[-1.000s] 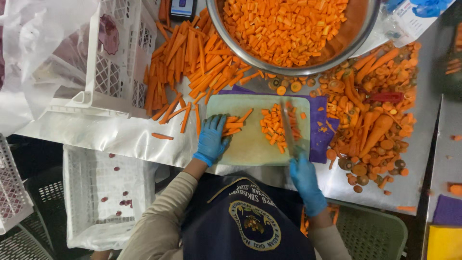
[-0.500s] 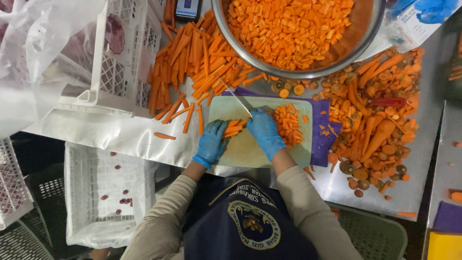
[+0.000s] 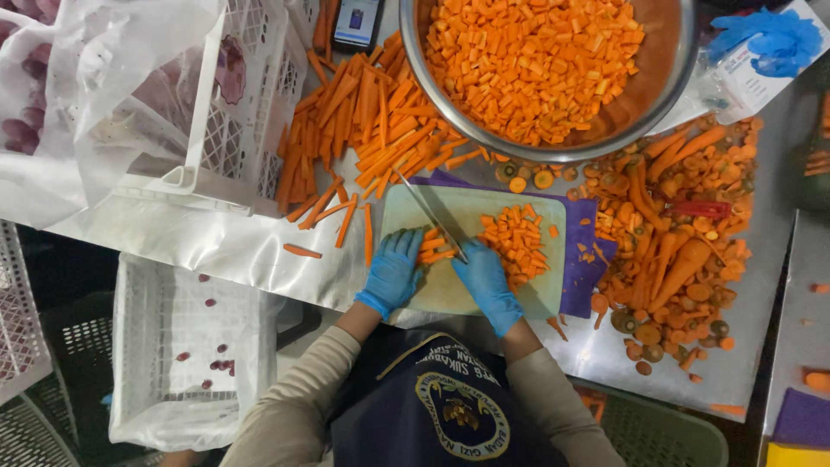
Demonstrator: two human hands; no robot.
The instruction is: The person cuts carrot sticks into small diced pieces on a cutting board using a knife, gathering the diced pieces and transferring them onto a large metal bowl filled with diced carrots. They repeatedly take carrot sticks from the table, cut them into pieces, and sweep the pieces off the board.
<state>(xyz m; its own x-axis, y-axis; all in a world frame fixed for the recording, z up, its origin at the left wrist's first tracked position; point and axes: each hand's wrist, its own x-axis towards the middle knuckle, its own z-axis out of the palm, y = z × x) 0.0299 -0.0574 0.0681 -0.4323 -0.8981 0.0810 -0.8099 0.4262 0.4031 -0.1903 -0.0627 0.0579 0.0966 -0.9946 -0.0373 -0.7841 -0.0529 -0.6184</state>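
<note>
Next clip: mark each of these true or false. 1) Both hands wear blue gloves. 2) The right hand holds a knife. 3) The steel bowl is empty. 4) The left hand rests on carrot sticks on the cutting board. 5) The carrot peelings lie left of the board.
1) True: the left hand and right hand are both blue-gloved.
2) True: it grips a knife angled over the cutting board.
3) False: the steel bowl is full of diced carrot.
4) True: it holds down carrot sticks.
5) False: the carrot peelings lie right of the board; cut carrot strips lie left.
</note>
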